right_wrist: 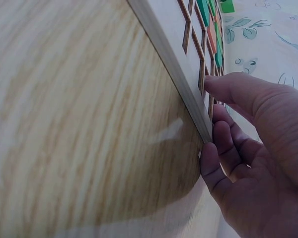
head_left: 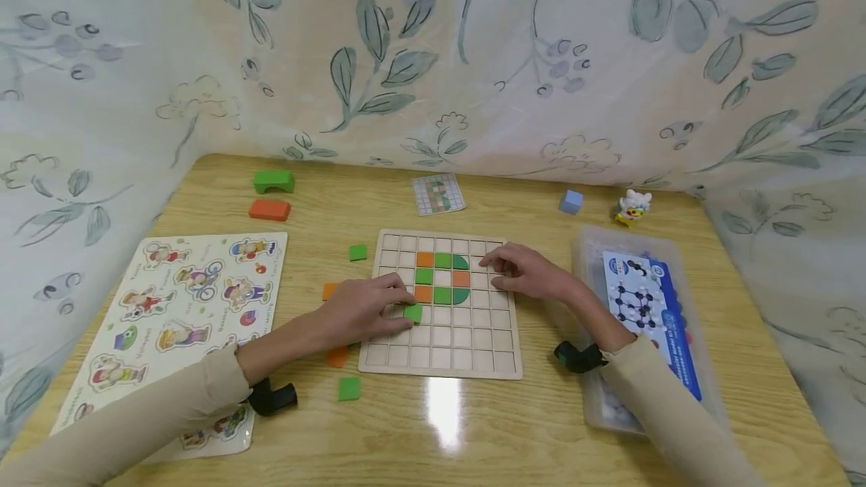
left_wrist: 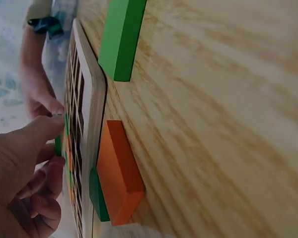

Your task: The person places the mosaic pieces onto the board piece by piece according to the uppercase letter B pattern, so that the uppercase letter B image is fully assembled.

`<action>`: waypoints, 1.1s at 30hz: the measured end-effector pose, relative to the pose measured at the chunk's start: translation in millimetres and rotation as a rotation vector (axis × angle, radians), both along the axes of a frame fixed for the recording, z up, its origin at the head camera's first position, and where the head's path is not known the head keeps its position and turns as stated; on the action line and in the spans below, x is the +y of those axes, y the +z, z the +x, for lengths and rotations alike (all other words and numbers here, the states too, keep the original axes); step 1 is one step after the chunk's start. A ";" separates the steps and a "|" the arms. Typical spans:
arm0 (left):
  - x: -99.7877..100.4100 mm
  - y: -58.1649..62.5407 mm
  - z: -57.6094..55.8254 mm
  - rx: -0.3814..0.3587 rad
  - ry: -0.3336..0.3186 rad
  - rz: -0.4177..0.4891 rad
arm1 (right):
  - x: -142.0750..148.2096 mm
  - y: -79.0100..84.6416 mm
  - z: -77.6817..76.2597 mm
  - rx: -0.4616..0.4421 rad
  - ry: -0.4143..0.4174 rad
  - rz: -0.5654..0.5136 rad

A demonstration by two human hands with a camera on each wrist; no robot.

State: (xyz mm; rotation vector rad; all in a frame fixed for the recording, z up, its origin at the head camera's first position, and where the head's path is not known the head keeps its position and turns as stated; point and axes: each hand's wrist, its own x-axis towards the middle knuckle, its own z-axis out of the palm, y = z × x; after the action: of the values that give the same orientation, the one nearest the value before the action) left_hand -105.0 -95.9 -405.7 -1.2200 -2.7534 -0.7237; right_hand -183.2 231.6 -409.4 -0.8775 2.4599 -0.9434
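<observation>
Left hand (head_left: 365, 309) pinches one green square tile (head_left: 414, 313); right hand (head_left: 528, 270), relaxed, apparently empty, over right edge of pale wooden grid board (head_left: 442, 338); tile best squared level before release.

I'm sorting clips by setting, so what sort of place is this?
Probably an indoor play or learning area, home or classroom unclear: a wooden grid board with green and orange tiles, a sports picture board and a molecular model kit lie on the wood-grain table.
</observation>
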 end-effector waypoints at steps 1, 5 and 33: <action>1.3 -0.2 -0.8 0.007 -0.002 -0.001 | 0.0 -0.4 -0.2 0.003 0.003 -0.006; 5.9 0.0 -2.7 0.015 -0.020 -0.014 | -0.6 -0.8 -0.6 0.008 0.003 -0.008; 17.4 3.8 -7.2 -0.054 -0.032 -0.054 | -0.5 1.5 0.9 0.008 0.007 0.000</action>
State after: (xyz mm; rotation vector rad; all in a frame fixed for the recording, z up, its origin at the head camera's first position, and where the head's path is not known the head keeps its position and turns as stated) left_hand -112.1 -78.5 -401.8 -1.2764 -2.8208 -0.6989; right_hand -182.2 231.1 -407.9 -0.8915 2.4621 -0.9388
